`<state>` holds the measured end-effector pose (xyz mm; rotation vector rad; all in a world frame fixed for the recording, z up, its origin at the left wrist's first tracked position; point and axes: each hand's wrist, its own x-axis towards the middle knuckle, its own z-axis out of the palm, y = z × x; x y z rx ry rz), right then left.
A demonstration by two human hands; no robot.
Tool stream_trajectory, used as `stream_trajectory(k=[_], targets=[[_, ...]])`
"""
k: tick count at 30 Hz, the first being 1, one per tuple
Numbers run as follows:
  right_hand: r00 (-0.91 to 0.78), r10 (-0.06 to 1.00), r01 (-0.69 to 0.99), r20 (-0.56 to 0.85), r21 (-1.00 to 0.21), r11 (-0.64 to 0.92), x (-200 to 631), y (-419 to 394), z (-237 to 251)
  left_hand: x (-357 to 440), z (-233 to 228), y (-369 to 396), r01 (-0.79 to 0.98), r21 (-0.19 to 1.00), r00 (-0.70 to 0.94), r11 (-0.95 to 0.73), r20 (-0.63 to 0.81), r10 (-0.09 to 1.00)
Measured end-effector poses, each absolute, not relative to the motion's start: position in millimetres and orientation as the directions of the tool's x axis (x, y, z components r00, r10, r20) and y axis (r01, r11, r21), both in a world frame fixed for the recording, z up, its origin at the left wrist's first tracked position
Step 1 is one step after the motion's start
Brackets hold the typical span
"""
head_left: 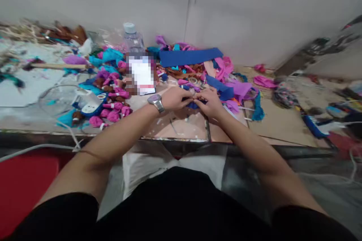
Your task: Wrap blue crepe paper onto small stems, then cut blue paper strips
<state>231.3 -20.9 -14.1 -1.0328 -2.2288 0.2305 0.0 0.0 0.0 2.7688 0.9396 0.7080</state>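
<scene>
Above the near part of the table, my left hand (pixel 175 98) and my right hand (pixel 210 101) meet with fingertips pinched together. Between and below them shows a small dark blue piece of fabric (pixel 193 104), largely covered by the fingers. The left wrist wears a metal watch (pixel 155 102). Just behind the hands lie a roll of tape or ring (pixel 192 80) and a blue strip (pixel 220 87). A longer blue strip (pixel 190 57) rests across a heap of pink, purple and brown scraps. Left of my hands is a lit phone (pixel 143 73), partly blurred.
Several tied pink bundles (pixel 113 111) lie at left beside a blue-and-white round device (pixel 90 104). A clear bottle (pixel 133 39) stands by the wall. A wooden-handled tool (pixel 59 66) lies far left. At right are cardboard (pixel 278 118) and a pink scrap (pixel 265 81).
</scene>
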Motion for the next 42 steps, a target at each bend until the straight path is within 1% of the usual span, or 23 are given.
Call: stream_trajectory(k=[4,13,16,19,23,27,32,38,42], targets=[[-0.474,0.74,0.618,0.477,-0.418,0.666,232,-22,-13,1,0,0,0.54,0.251,0.708,-0.803,0.38,0.595],[-0.459,0.737,0.636,0.496,-0.396,0.662,230,-24,-12,0,2,1,0.522,0.268,0.712,-0.81,0.385,0.587],[-0.467,0.741,0.641,0.483,-0.392,0.659,230,-25,-12,1,4,-2,0.53,0.294,0.703,-0.795,0.372,0.606],[-0.464,0.744,0.644,0.48,-0.395,0.656,230,-24,-12,1,8,-5,0.538,0.354,0.685,-0.765,0.345,0.641],[-0.455,0.747,0.643,0.485,-0.402,0.652,231,-23,-13,-1,11,-6,0.52,0.409,0.691,-0.75,0.316,0.651],[-0.461,0.743,0.629,0.485,-0.413,0.659,232,-23,-13,-2,10,-6,0.533,0.411,0.689,-0.74,0.297,0.661],[-0.472,0.732,0.646,0.491,-0.372,0.667,233,-23,-11,-2,9,-4,0.525,0.432,0.686,-0.733,0.295,0.665],[-0.461,0.737,0.665,0.494,-0.358,0.656,233,-23,-10,-5,9,-1,0.509,0.438,0.708,-0.741,0.276,0.65],[-0.442,0.742,0.659,0.504,-0.379,0.65,233,-22,-11,-6,12,0,0.502,0.441,0.71,-0.744,0.28,0.646]])
